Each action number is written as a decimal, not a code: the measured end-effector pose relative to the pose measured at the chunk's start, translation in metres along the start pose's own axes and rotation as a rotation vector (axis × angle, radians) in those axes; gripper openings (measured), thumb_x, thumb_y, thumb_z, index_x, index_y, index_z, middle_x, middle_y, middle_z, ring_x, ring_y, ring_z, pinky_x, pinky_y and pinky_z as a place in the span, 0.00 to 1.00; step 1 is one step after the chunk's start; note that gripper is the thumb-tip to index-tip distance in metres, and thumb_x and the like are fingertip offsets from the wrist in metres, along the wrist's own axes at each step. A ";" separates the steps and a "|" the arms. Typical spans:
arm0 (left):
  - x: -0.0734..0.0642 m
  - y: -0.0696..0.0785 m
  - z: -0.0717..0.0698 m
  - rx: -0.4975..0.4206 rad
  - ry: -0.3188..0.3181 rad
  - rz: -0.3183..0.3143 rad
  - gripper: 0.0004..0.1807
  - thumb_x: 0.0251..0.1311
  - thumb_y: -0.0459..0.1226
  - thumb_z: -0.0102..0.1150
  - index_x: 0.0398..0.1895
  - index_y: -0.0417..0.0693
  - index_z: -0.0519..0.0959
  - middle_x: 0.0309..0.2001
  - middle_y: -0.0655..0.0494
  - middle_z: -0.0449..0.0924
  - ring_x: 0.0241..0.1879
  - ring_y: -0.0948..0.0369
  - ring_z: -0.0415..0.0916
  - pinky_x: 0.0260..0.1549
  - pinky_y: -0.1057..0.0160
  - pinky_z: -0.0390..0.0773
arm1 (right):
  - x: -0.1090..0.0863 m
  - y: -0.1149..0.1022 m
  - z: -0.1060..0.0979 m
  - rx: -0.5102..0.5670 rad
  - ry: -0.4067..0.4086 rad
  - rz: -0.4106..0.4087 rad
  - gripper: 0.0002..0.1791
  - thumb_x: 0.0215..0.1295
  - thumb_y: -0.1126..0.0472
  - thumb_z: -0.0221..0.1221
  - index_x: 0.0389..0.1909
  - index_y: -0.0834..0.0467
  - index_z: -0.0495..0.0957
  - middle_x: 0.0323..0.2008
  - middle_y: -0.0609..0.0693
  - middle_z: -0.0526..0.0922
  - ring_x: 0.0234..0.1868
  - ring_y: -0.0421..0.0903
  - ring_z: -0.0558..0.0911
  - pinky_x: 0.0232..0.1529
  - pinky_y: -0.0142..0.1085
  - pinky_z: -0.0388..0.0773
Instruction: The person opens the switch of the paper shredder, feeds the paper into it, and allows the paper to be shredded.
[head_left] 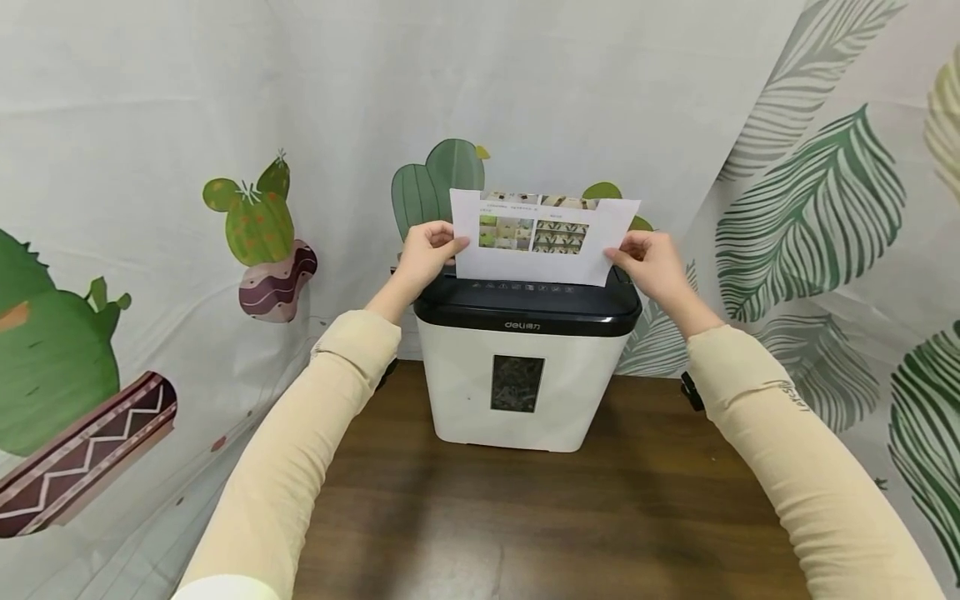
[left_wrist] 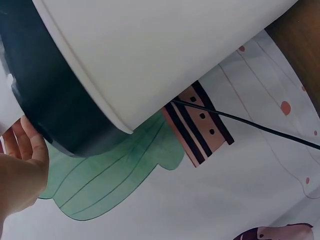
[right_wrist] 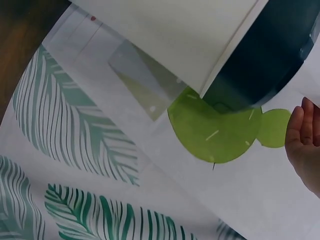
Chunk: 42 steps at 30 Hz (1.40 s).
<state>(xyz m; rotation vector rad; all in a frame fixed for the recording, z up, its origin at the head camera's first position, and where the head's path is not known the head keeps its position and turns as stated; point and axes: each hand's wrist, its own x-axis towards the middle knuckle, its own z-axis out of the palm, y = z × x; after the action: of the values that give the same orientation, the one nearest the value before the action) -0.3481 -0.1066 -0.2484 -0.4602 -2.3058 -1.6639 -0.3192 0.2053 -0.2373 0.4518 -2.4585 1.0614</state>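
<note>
A white paper sheet (head_left: 543, 267) with printed colour pictures stands upright over the top of a paper shredder (head_left: 457, 375), its lower edge at the black lid. My left hand (head_left: 429, 252) pinches the sheet's left edge between thumb and fingers. At the opposite edge, my right hand (head_left: 651, 260) pinches the paper the same way. The left wrist view shows the left hand (left_wrist: 22, 170) beside the lid's rounded end. In the right wrist view the right hand (right_wrist: 306, 142) is partly cut off by the frame edge. A dark window on the shredder's front shows shreds inside.
The shredder stands on a brown wooden table (head_left: 465, 517), close to a white curtain (head_left: 337, 75) printed with cacti and leaves. A black cord (left_wrist: 250, 122) runs out from behind the shredder. Behind the right forearm lies a small black object (head_left: 692, 392).
</note>
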 end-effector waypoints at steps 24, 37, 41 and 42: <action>0.000 -0.002 0.004 -0.051 0.210 0.077 0.11 0.59 0.32 0.60 0.39 0.29 0.80 0.38 0.38 0.82 0.26 0.76 0.73 0.29 0.76 0.75 | 0.000 -0.001 0.012 0.169 0.077 0.016 0.13 0.64 0.65 0.58 0.42 0.73 0.77 0.23 0.32 0.76 0.26 0.26 0.72 0.32 0.21 0.67; -0.007 -0.013 0.005 0.038 0.147 -0.021 0.10 0.62 0.33 0.57 0.40 0.32 0.77 0.39 0.38 0.81 0.30 0.67 0.74 0.35 0.63 0.82 | 0.004 -0.006 0.016 0.126 0.158 0.031 0.10 0.65 0.66 0.56 0.34 0.72 0.74 0.22 0.34 0.70 0.25 0.27 0.69 0.33 0.21 0.66; -0.009 -0.014 0.003 0.086 0.127 -0.033 0.09 0.63 0.33 0.56 0.40 0.33 0.76 0.38 0.37 0.81 0.27 0.67 0.72 0.33 0.65 0.80 | 0.005 -0.007 0.018 0.109 0.157 0.015 0.09 0.65 0.66 0.56 0.34 0.72 0.75 0.25 0.41 0.72 0.26 0.27 0.69 0.34 0.22 0.66; -0.010 -0.014 0.003 0.094 0.122 -0.034 0.09 0.63 0.33 0.56 0.40 0.33 0.76 0.38 0.37 0.81 0.27 0.67 0.72 0.34 0.65 0.80 | 0.005 -0.007 0.019 0.106 0.157 0.010 0.09 0.65 0.66 0.56 0.33 0.72 0.75 0.25 0.43 0.73 0.26 0.27 0.69 0.33 0.22 0.66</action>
<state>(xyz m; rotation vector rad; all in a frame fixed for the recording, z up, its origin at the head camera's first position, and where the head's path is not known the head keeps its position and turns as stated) -0.3449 -0.1088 -0.2650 -0.2932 -2.3024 -1.5446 -0.3248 0.1859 -0.2426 0.3741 -2.2772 1.1891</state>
